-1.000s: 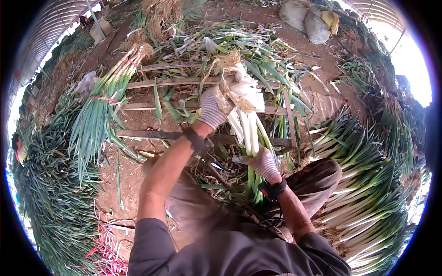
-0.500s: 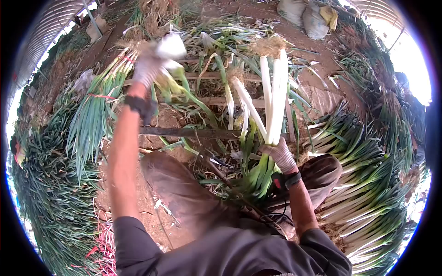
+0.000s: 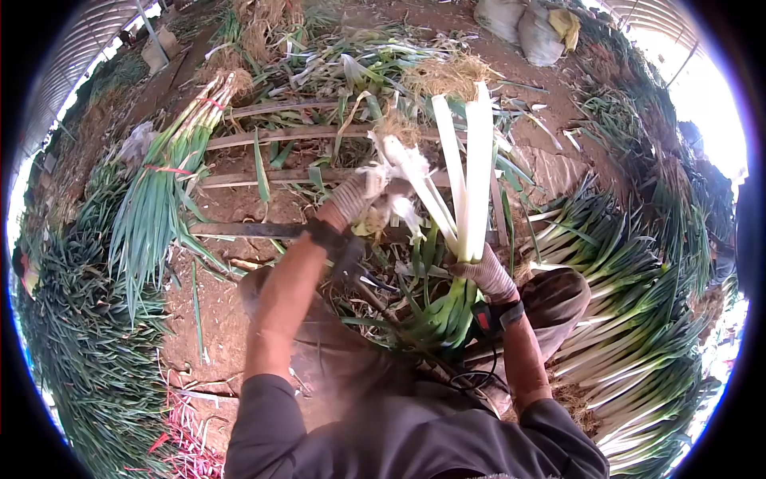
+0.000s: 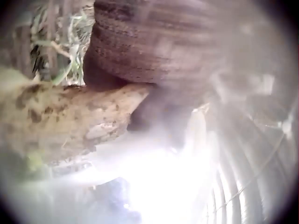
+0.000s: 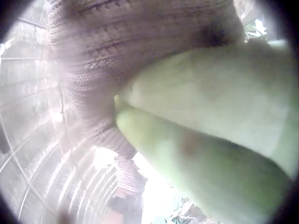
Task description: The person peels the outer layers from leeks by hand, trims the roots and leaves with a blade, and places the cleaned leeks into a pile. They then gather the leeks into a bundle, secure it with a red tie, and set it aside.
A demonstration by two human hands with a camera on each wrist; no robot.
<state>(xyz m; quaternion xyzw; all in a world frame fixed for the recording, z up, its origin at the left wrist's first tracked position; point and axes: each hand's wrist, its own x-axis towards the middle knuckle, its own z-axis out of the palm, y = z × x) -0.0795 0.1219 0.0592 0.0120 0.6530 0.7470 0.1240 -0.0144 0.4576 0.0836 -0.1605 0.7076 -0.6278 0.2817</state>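
Head view, right hand (image 3: 488,275) gripping leeks (image 3: 479,184), sacks (image 3: 541,38) beyond, contents hidden

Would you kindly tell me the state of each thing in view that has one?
Left hand: gloved, gripping papery skin
Right hand: gloved, gripping green onions
Green onions: roots attached, shafts fanned apart
Left bundle: tied with red bands
Right pile: side by side, no bands visible
Pink strands: loose, tangled
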